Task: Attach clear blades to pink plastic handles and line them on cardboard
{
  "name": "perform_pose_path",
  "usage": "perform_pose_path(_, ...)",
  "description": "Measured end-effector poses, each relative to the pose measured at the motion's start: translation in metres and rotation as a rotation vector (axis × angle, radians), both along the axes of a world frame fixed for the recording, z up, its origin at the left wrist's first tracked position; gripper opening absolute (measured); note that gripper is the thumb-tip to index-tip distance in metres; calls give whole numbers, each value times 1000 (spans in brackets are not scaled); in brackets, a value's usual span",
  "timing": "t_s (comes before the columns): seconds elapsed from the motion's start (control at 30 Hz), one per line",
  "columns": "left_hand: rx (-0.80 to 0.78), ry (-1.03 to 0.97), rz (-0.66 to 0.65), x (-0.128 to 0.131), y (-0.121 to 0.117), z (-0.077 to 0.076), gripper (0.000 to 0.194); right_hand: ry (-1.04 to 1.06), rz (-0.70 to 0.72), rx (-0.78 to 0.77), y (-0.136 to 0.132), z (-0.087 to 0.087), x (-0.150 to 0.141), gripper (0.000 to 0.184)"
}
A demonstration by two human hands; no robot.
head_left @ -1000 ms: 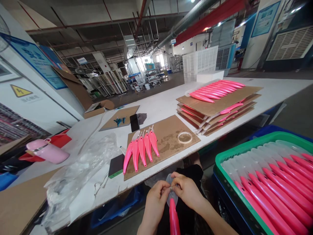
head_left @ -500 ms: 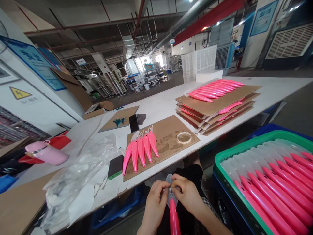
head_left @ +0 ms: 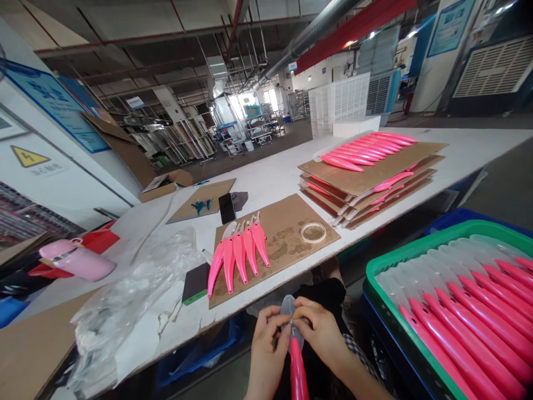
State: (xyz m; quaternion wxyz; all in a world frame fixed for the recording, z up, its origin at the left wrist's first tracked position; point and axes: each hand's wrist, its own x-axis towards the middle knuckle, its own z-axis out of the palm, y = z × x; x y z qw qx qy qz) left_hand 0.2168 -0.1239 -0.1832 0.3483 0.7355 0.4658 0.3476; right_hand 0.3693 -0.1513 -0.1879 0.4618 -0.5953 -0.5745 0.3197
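Observation:
A pink fishing lure with a clear plastic lip is held over my lap, below the table's front edge. My left hand pinches it from the left, thumb and forefinger meeting where the lip joins the body. From the right, the fingers of my right hand close on the same spot. Something small there is too covered by fingertips to make out. Several finished-looking pink lures lie side by side on a cardboard sheet in front of me, beside a clear ring.
Right of me, a green tray holds rows of pink lures. Cardboard sheets layered with lures are stacked on the white table. A dark green-edged block, a phone, crumpled plastic and a pink bottle lie leftward.
My hands stay closed at the lure's lip and have shifted very slightly, the left fingertips a little higher. The view has tilted a little; nothing on the table has moved.

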Motion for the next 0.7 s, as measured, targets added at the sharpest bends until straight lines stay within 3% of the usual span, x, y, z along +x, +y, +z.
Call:
perform_pose_path(0.13,-27,-7,47,4,-3,0,18,8,-56,-24,1,-4,-1,18)
perform_pose_path(0.23,-26,-12,70,6,-4,-1,18,11,-21,-55,4,-5,2,36)
perform_pose_path(0.4,-37,-20,97,5,-5,-6,17,-57,53,-72,5,0,6,11)
perform_pose_path(0.7,-100,-23,123,5,-2,-7,22,44,122,-18,4,8,14,20)
